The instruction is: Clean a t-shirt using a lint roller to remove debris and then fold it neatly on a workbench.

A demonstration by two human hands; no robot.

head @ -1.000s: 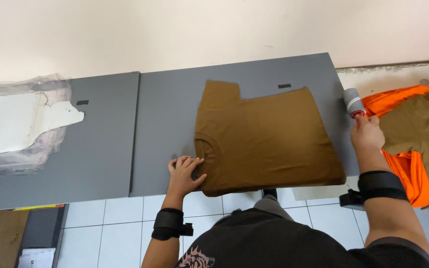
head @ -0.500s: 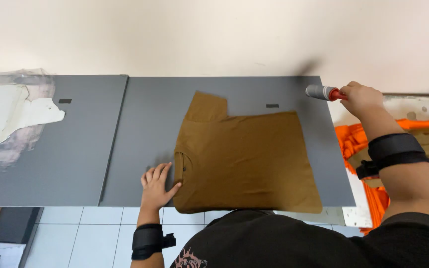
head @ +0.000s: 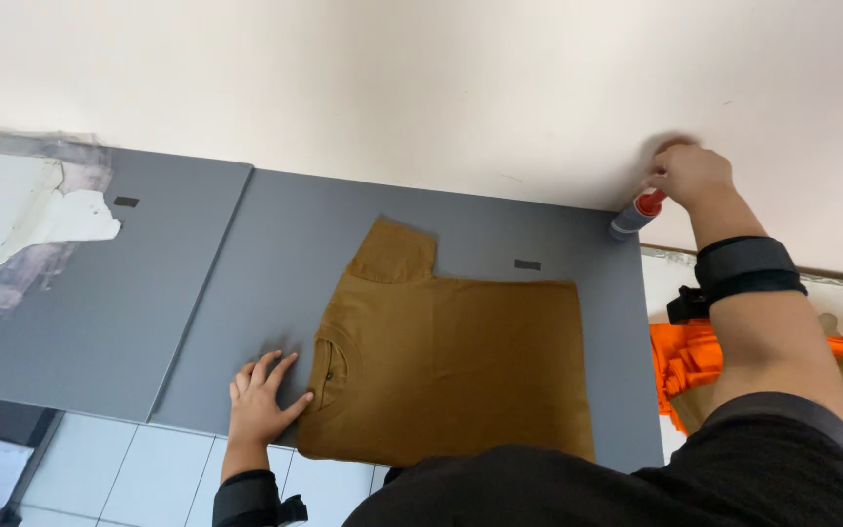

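Left hand [head: 260, 398] flat, fingers spread, pressing the grey table [head: 275, 263] at the collar edge of the folded brown shirt [head: 451, 366]. Right hand [head: 687, 176] raised at the far right corner, closed around a small grey and red tool [head: 634, 215], possibly a marker, somewhat blurred. Orange cloth [head: 680, 361] heaped just beyond the table's right edge.

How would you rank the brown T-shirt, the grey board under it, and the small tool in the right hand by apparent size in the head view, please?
1. Grey board, largest.
2. Brown T-shirt.
3. Small grey-and-red tool held by the right hand, smallest by far; it lies farther from the camera, yet the order is not in doubt.
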